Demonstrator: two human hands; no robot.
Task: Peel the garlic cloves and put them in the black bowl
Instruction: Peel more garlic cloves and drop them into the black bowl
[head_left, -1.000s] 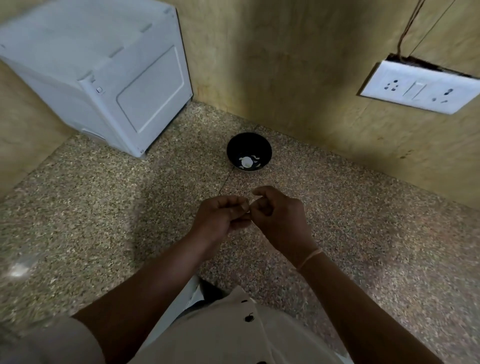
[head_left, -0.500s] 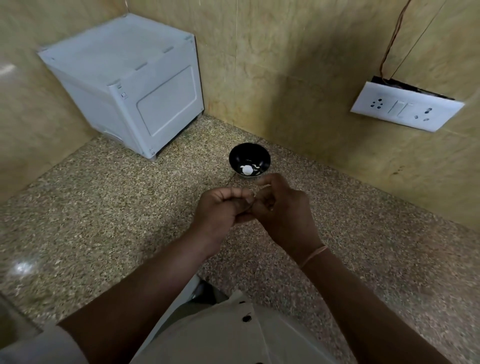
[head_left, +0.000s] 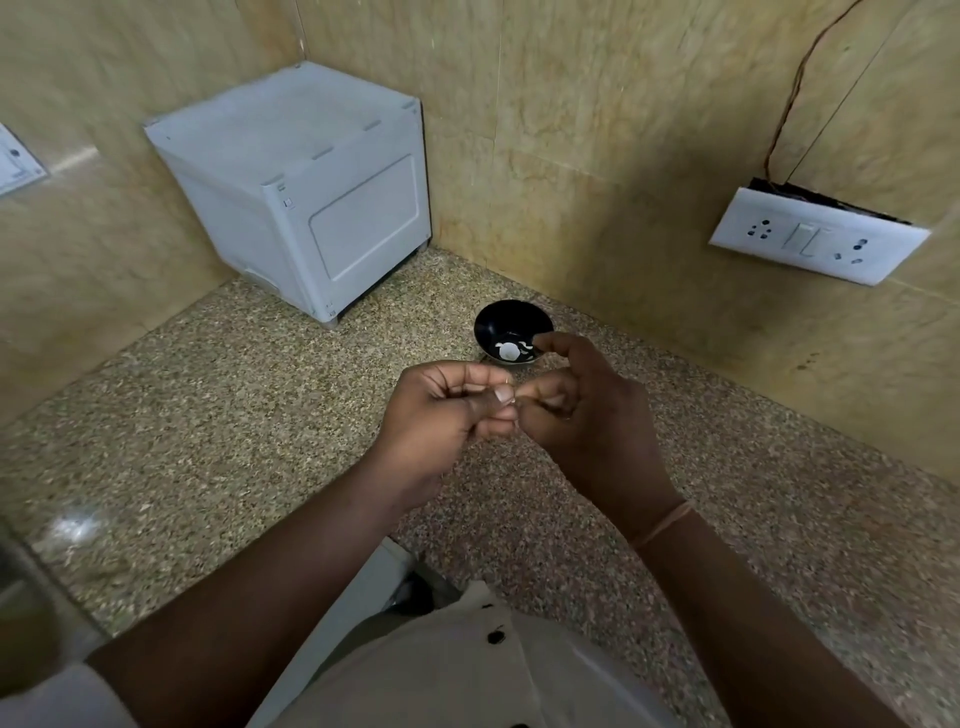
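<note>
Beige shirt, dark buttons, bottom centre; pale short sleeve, lower left; thin peach thread band at right hand wrist.

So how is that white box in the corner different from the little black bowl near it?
The white box is pale and square-edged; the black bowl is dark and round. The box is much the larger of the two. The box looks closed on every side in view, while the bowl is open on top, with white pieces lying in it. Both stand on the speckled counter.
</note>
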